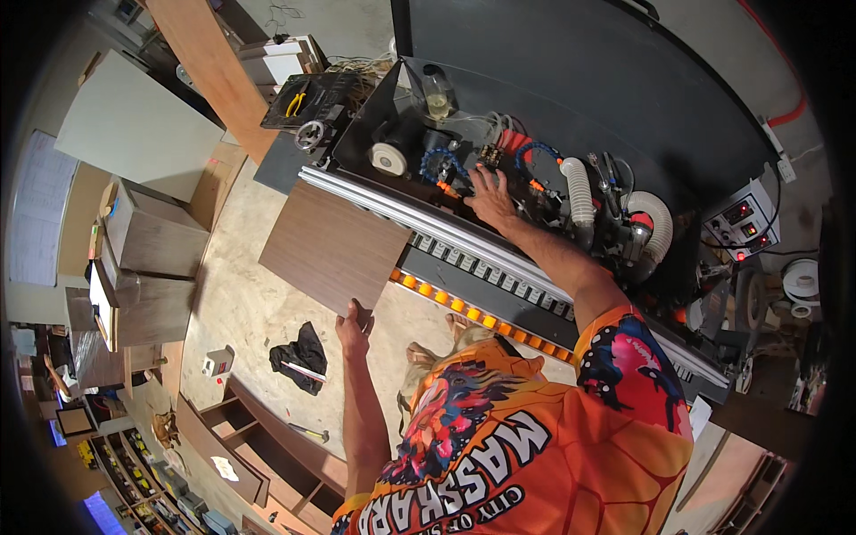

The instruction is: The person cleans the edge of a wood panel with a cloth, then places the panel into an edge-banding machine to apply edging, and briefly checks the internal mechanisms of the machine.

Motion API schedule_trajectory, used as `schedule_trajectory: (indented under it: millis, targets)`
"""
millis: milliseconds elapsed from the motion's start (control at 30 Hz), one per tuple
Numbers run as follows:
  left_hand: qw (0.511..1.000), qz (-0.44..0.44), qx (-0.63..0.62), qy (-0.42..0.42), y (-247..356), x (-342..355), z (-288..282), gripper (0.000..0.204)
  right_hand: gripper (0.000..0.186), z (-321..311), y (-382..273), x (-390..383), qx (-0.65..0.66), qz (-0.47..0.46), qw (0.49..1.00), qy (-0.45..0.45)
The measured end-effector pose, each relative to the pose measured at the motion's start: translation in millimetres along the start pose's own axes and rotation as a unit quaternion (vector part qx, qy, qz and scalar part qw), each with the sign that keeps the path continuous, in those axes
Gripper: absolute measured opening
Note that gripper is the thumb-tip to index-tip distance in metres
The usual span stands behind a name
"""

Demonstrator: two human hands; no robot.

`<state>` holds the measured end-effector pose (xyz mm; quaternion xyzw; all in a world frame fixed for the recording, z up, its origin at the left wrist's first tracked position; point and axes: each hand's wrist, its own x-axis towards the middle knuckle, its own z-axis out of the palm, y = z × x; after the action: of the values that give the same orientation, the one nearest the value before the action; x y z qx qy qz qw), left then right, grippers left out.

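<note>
A square wood-grain panel (334, 248) lies flat, its far edge at the silver rail (428, 229) of a long dark machine. My left hand (354, 332) grips the panel's near corner, thumb on top and fingers under it. My right hand (491, 200) reaches over the rail into the open machine, fingers spread and holding nothing I can see. Its fingertips are among the fittings, between two blue segmented hoses (437, 163) with orange nozzles; whether they touch anything, I cannot tell. A white round wheel (388, 159) sits left of that hand, and a white ribbed hose (578, 192) to its right.
Orange rollers (455, 303) line the machine's near side. A control box (742, 218) with red displays stands at the right. A black cloth or bag (300, 358) and a hammer (308, 432) lie on the floor, near a wooden cabinet frame (259, 446). Wrapped boxes (160, 232) stand at the left.
</note>
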<state>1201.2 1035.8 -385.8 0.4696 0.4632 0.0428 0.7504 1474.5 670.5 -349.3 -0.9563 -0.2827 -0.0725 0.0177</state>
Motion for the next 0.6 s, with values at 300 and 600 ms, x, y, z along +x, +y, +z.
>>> schedule_trajectory:
  millis: [300,600]
  targets:
    - [1.000,-0.005,0.003,0.010,17,21,-4,0.043,0.020,-2,4,-2,0.032,-0.017,0.999,0.026]
    - [0.994,-0.057,-0.054,-0.075,43,83,-47,0.032,0.005,-81,27,-43,0.524,0.111,0.838,0.098]
